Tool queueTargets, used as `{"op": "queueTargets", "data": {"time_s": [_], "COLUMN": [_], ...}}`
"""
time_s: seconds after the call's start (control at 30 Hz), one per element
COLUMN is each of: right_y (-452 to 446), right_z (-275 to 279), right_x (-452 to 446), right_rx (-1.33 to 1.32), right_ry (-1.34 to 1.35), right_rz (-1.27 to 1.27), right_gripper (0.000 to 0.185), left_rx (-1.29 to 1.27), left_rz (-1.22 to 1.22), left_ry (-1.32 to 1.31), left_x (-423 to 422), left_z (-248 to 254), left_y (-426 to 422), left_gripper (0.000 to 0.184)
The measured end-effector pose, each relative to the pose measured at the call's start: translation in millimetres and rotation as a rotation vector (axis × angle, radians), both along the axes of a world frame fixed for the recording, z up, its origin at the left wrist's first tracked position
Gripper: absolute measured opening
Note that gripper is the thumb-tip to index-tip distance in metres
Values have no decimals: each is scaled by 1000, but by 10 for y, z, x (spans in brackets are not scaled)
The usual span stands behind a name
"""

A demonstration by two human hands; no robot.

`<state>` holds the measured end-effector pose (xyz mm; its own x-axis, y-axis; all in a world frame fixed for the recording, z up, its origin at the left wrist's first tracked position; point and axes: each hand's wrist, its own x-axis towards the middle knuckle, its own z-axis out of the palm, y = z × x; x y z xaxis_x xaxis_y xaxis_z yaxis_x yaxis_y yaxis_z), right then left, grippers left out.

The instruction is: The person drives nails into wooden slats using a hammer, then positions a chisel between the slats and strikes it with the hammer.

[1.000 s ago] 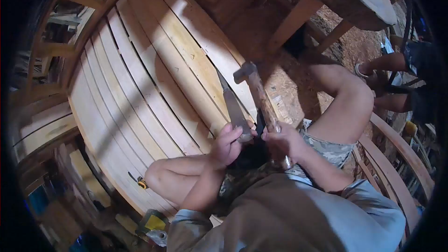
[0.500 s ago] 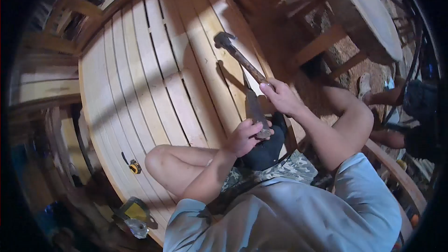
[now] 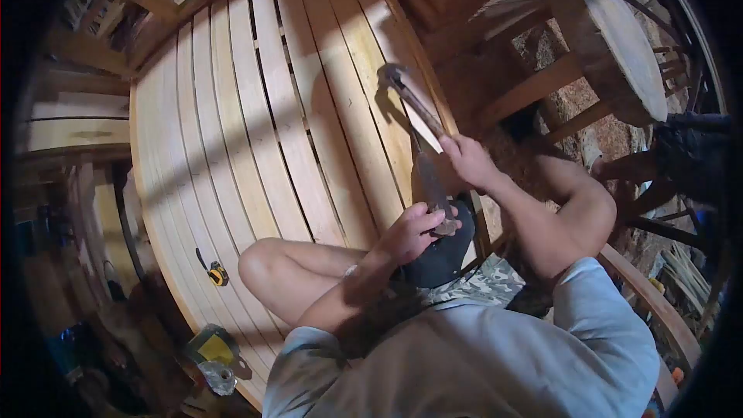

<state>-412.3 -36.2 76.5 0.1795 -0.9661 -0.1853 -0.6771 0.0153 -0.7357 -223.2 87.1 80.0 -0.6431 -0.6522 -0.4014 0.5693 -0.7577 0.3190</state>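
My right hand (image 3: 470, 161) is closed around the handle of a claw hammer (image 3: 420, 108). The hammer's head is held out over the wooden slats, and its shadow falls on them. My left hand (image 3: 410, 236) grips the near end of a dark, flat, tapered metal blade (image 3: 432, 182) of a kind I cannot tell. The blade points away from me, its far end by the slats. Its near end shows between thumb and fingers, in front of a dark cap-like cloth (image 3: 441, 258) at my lap.
I sit on a slatted wooden platform (image 3: 255, 178). A yellow and black tape measure (image 3: 217, 272) lies left of my knee. Nearer the edge are a dark and yellow object (image 3: 214, 344) and a clear plastic item (image 3: 217, 378). At right stand a wooden stool (image 3: 611, 39) and another person's legs (image 3: 635, 178).
The hammer's head has come down and to the right. My left hand and the blade have shifted slightly right. The other person's legs at the right have also moved.
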Motion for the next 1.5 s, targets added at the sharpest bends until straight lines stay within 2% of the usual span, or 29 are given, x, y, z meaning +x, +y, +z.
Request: {"op": "queueTargets", "data": {"time_s": [0.03,0.07,0.1,0.13,0.2,0.23,0.3,0.33,0.37,0.43,0.5,0.57,0.7,0.73,0.8,0.83,0.9,0.93,1.0,1.07,1.1,1.13,1.23,1.3,1.37,1.43,1.5], "right_y": [-65,-98,-64,-4,118,145,179,136,59,-97,-14,150,99,9,-35,39,171,166,59,-16,-9,75,180,47,-185,-208,-113], "right_z": [-116,162,331,464,581,555,402,249,162,36,331,484,120,133,142,102,4,-60,-166,-18,70,166,32,-24,-32,-21,-83], "right_x": [4,83,126,153,180,158,76,75,83,123,206,236,128,162,234,251,194,164,216,342,382,412,203,187,232,244,211], "right_rx": [36,98,111,50,-35,-32,-1,-45,-55,152,218,59,90,133,184,191,90,95,155,156,177,104,61,44,182,216,267], "right_ry": [91,-19,-17,-134,-336,-340,-238,-88,-93,140,103,-82,-61,29,137,134,-45,-43,144,101,76,17,-48,4,205,210,-60], "right_rz": [-33,-66,-60,-64,-70,-70,8,16,12,-26,-10,8,16,-24,-88,-77,-57,-47,-46,-66,-109,-124,-34,-17,-9,-41,-194], "right_gripper": [39,38,38,36,33,33,37,41,41,42,46,53,54,53,56,56,61,61,58,56,54,52,51,54,59,66,63], "left_rx": [-5,4,23,36,9,11,15,3,-8,-26,-13,-13,-9,-18,-205,-198,-18,16,69,168,213,222,256,248,300,264,235], "left_rz": [-4,3,14,20,36,36,-37,-42,-46,-44,-45,-15,-25,-20,70,79,70,129,194,318,314,340,370,362,335,318,307], "left_ry": [-6,-2,4,7,17,13,6,0,7,7,9,4,10,2,-123,-129,-4,16,48,54,73,49,18,-3,13,-40,-85], "left_x": [13,10,3,-4,1,6,21,27,29,48,59,43,23,7,-6,17,11,-58,-182,-309,-328,-339,-370,-370,-406,-422,-445], "left_z": [1,1,-1,1,16,9,-21,-15,-6,6,32,70,-81,-51,-9,33,101,7,-38,-56,-110,-71,-25,-5,-31,-6,13], "left_y": [-25,-29,9,38,25,21,-12,-41,-56,-70,-47,-44,-44,-46,-27,-24,-88,-89,-75,-103,-142,-126,-86,-145,-183,-212,-254], "left_gripper": [38,38,38,38,38,38,42,42,41,41,39,38,41,41,42,42,39,34,34,31,25,21,17,16,10,5,4]}}
